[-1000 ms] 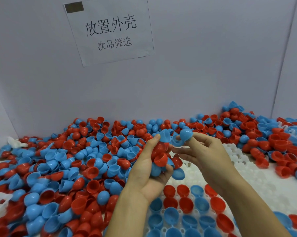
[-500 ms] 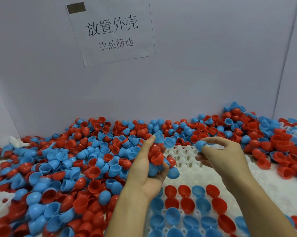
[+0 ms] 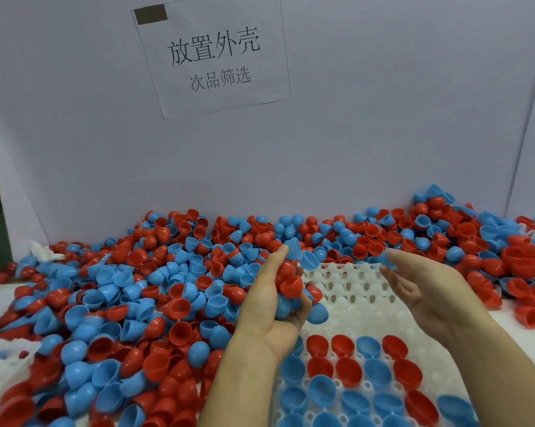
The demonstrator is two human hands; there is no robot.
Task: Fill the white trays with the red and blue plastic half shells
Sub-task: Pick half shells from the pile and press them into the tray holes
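My left hand (image 3: 270,306) is raised over the table and cups a handful of red and blue half shells (image 3: 290,285) against its palm. My right hand (image 3: 426,288) hovers to the right of it and pinches one blue half shell (image 3: 386,261) at its fingertips. Below both hands lies a white tray (image 3: 355,291) with rows of round holes. Its near rows hold red and blue shells (image 3: 349,371), open side up; its far rows show bare holes.
A deep pile of loose red and blue half shells (image 3: 136,291) covers the table on the left, along the back wall and to the right (image 3: 506,254). A second white tray (image 3: 1,362) pokes out at the left edge. A paper sign (image 3: 212,53) hangs on the grey wall.
My right hand took a blue shell from the handful and moved away to the right with it. My left hand stayed in place, still holding its shells.
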